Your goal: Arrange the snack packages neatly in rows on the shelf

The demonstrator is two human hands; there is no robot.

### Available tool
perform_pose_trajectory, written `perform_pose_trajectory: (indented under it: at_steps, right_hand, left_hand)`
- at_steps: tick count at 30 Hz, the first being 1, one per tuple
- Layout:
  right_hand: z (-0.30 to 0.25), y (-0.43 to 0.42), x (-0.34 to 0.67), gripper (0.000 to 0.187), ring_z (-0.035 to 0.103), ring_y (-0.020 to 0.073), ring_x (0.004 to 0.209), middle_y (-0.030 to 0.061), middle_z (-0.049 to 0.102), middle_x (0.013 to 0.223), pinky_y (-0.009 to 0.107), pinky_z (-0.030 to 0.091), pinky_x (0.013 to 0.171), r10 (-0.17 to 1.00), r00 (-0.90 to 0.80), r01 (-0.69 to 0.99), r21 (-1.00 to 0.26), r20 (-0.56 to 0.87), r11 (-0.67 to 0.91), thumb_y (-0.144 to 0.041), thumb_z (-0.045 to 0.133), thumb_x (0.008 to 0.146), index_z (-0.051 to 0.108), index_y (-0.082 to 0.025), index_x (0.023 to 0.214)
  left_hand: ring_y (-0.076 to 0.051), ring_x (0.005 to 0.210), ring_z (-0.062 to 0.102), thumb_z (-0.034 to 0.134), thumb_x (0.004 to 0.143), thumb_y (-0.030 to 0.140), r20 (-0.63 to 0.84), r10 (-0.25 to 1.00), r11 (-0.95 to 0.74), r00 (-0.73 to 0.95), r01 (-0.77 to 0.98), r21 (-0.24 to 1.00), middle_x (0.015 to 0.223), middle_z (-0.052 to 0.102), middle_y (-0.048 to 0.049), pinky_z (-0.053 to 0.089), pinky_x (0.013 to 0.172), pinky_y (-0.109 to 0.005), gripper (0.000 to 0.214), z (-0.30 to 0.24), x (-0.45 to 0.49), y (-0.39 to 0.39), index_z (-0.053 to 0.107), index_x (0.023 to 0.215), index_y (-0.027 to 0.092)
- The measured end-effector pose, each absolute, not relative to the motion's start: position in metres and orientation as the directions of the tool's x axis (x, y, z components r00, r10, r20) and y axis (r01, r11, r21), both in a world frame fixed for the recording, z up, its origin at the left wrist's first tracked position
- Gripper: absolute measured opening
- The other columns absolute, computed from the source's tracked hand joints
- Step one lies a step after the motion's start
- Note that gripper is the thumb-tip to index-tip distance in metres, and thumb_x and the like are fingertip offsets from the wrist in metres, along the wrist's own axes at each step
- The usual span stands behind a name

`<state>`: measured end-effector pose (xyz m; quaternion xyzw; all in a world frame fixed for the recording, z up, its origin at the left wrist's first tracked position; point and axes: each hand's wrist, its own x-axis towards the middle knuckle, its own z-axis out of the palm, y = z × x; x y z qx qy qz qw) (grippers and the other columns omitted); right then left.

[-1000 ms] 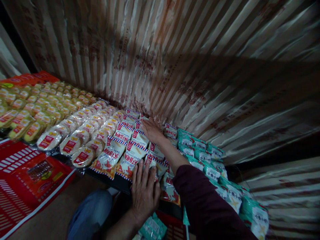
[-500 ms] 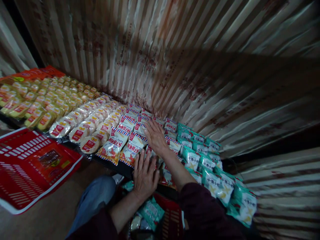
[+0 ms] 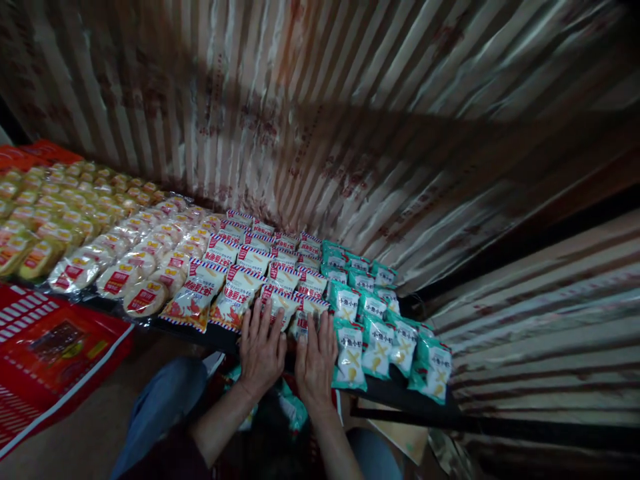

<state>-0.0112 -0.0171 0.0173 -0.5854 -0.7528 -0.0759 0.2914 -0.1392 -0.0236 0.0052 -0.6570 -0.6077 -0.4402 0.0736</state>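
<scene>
Rows of white snack bags (image 3: 243,285) with red lettering and striped edges lie on a dark shelf. My left hand (image 3: 263,350) rests with its fingers stretched out against the lower part of a front-row bag. Beside it, my right hand (image 3: 316,357) lies flat, fingers extended over another front-row bag (image 3: 314,308). Both palms face down, and neither hand grips a bag. Just right of my right hand, teal snack bags (image 3: 375,343) stand in overlapping rows. Parts of the front white bags are hidden under my fingers.
Round wrapped cakes (image 3: 145,297) and yellow wrapped cakes (image 3: 43,257) fill the shelf's left side. A red basket (image 3: 23,373) holding an orange packet (image 3: 65,343) stands at lower left. Teal packs (image 3: 293,407) lie below my hands. Crinkled striped sheeting (image 3: 280,133) hangs behind the shelf.
My right hand has drawn back from the rear white bags to the front row, beside my left hand. The view has shifted right, and more of the teal bags shows.
</scene>
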Motion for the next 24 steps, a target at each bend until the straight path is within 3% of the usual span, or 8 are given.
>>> perform_pose_trajectory:
  at_steps: [9, 20, 24]
  right_hand:
    - [-0.008, -0.01, -0.017, 0.05, 0.013, 0.0274, 0.146, 0.0126, 0.017, 0.158, 0.053, 0.033, 0.108, 0.873, -0.11, 0.912, -0.302, 0.475, 0.279, -0.036, 0.023, 0.1, 0.036, -0.018, 0.145]
    - [-0.002, -0.01, -0.024, 0.051, 0.016, 0.0296, 0.145, 0.0154, 0.017, 0.157, 0.053, 0.034, 0.107, 0.882, -0.049, 0.932, -0.295, 0.468, 0.209, -0.035, 0.027, 0.098, 0.036, -0.017, 0.145]
    - [-0.005, -0.017, -0.019, 0.059, 0.019, 0.0324, 0.143, 0.019, 0.016, 0.157, 0.055, 0.036, 0.105, 0.871, -0.004, 0.924, -0.331, 0.491, 0.191, -0.042, 0.035, 0.096, 0.028, -0.016, 0.148]
  left_hand:
    - [-0.028, 0.143, 0.022, 0.043, 0.092, 0.021, 0.656, 0.754, -0.273, -0.029, 0.895, 0.353, 0.153, 0.029, -0.0124, 0.021, 0.114, -0.05, 0.052, 0.002, -0.143, -0.017, 0.038, 0.144, 0.018]
    - [-0.028, 0.143, 0.019, 0.042, 0.095, 0.024, 0.672, 0.74, -0.258, -0.04, 0.905, 0.339, 0.153, 0.027, -0.015, 0.025, 0.113, -0.048, 0.053, -0.009, -0.143, -0.016, 0.033, 0.146, 0.016]
    - [-0.029, 0.143, 0.019, 0.045, 0.093, 0.027, 0.682, 0.732, -0.293, 0.0, 0.903, 0.314, 0.153, 0.028, -0.0139, 0.025, 0.113, -0.049, 0.053, -0.006, -0.145, -0.017, 0.036, 0.144, 0.016]
